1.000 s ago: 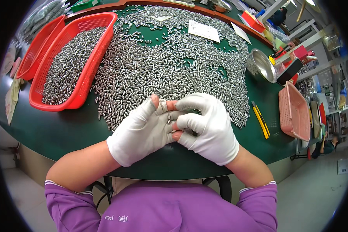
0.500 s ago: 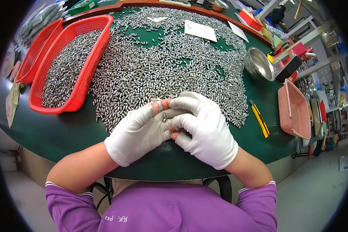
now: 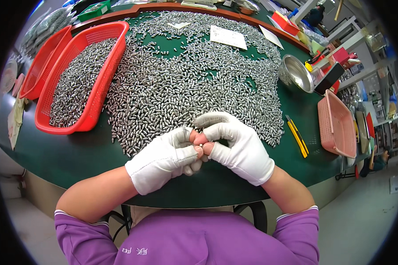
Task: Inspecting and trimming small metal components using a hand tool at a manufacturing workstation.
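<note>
In the head view, a small metal piece (image 3: 200, 145) sat mostly hidden between both hands' fingertips, before the spread metal parts (image 3: 185, 95) on the table (image 3: 79, 154). It looked light, stiff and slippery — best pinched around its sides. Left hand (image 3: 163, 157) and right hand (image 3: 241, 148) had fingers nearly meeting — pinching it.

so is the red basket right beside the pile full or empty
Filled well up, not empty: small metal parts are heaped inside the red basket, with some bare wall showing above them.
</note>
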Demonstrator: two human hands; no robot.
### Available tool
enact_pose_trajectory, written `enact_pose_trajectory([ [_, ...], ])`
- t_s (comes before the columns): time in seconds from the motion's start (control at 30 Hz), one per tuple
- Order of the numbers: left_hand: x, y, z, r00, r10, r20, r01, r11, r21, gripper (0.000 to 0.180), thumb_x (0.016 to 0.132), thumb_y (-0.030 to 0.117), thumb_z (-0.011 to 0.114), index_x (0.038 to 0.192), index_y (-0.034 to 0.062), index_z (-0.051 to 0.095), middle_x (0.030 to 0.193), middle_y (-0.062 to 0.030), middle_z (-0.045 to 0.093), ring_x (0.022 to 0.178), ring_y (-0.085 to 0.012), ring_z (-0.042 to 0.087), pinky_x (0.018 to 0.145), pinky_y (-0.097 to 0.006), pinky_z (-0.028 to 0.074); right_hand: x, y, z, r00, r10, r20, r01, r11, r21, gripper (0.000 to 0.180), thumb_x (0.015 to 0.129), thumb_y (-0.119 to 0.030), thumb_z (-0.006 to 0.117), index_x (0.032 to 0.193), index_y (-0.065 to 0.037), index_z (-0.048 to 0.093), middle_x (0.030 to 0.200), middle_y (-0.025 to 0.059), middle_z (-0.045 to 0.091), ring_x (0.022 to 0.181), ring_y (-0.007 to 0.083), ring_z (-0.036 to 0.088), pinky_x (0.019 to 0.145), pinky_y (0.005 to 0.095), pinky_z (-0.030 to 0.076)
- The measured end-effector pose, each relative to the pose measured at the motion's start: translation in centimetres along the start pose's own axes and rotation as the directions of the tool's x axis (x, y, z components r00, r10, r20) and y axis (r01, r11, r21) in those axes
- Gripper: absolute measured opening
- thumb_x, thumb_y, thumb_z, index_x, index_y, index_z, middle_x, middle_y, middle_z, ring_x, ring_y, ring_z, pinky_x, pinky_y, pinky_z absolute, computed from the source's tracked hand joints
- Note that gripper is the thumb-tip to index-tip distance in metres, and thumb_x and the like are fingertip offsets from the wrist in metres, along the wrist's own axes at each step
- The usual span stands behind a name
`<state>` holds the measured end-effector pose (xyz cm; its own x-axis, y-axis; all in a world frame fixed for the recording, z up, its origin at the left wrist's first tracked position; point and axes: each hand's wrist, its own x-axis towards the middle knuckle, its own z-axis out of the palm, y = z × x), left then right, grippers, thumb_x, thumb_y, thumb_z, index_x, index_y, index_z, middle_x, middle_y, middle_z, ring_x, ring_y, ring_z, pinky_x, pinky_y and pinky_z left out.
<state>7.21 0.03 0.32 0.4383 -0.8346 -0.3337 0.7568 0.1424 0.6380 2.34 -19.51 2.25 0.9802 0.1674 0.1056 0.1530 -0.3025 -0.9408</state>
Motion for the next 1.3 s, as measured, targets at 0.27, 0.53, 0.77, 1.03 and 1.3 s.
enact_pose_trajectory([
  [0.27,0.0,-0.1,0.0,0.998,-0.005,-0.067,0.007,1.000,0.030,0.021,0.089,0.018,0.068,0.105,0.0131,0.054,0.093,-0.0004,0.060,0.078,-0.0090,0.055,0.063,-0.020,0.043,0.0,0.5,-0.1,0.995,-0.097,-0.003,0.097,0.995,-0.023,0.021,0.081,-0.006,0.070,0.101,-0.006,0.072,0.108,0.0091,0.063,0.099,0.0195,0.062,0.089,0.0290,0.049],
  [0.53,-0.1,0.1,0.0,0.999,0.008,-0.046,-0.005,0.997,0.076,0.025,0.091,0.027,0.065,0.107,0.0112,0.054,0.092,-0.0007,0.060,0.076,-0.0061,0.055,0.065,-0.019,0.043,0.0,0.1,-0.2,0.997,-0.069,-0.017,0.068,0.997,-0.040,0.020,0.081,-0.007,0.070,0.101,-0.006,0.072,0.104,0.0088,0.064,0.096,0.0194,0.063,0.087,0.0290,0.050],
  [0.77,0.0,-0.1,-0.5,1.000,0.004,0.008,-0.004,0.999,0.034,0.027,0.091,0.028,0.065,0.108,0.0103,0.054,0.095,-0.0001,0.060,0.079,-0.0065,0.057,0.068,-0.019,0.045,0.1,0.2,-0.2,0.997,-0.078,-0.020,0.078,0.997,-0.026,0.019,0.081,-0.007,0.069,0.100,-0.005,0.072,0.102,0.0088,0.065,0.094,0.0191,0.063,0.086,0.0293,0.050],
  [1.03,0.2,-0.3,-0.7,1.000,0.008,0.004,-0.008,0.997,-0.072,0.025,0.093,0.024,0.062,0.112,0.0101,0.053,0.100,-0.0004,0.061,0.083,-0.0093,0.060,0.070,-0.021,0.047,0.1,0.1,-0.1,0.993,-0.111,-0.036,0.107,0.990,-0.093,0.018,0.080,-0.007,0.070,0.099,-0.005,0.072,0.102,0.0099,0.065,0.092,0.0211,0.064,0.084,0.0302,0.051],
  [1.3,0.3,-0.2,-0.5,0.997,0.069,0.022,-0.068,0.995,-0.071,0.021,0.098,0.028,0.050,0.104,0.0088,0.054,0.092,-0.0034,0.060,0.069,-0.0088,0.051,0.061,-0.021,0.041,0.8,0.3,-1.3,0.901,-0.381,-0.207,0.269,0.866,-0.422,0.014,0.069,-0.004,0.076,0.082,-0.006,0.070,0.097,0.0104,0.066,0.087,0.0269,0.064,0.075,0.0356,0.052],
])
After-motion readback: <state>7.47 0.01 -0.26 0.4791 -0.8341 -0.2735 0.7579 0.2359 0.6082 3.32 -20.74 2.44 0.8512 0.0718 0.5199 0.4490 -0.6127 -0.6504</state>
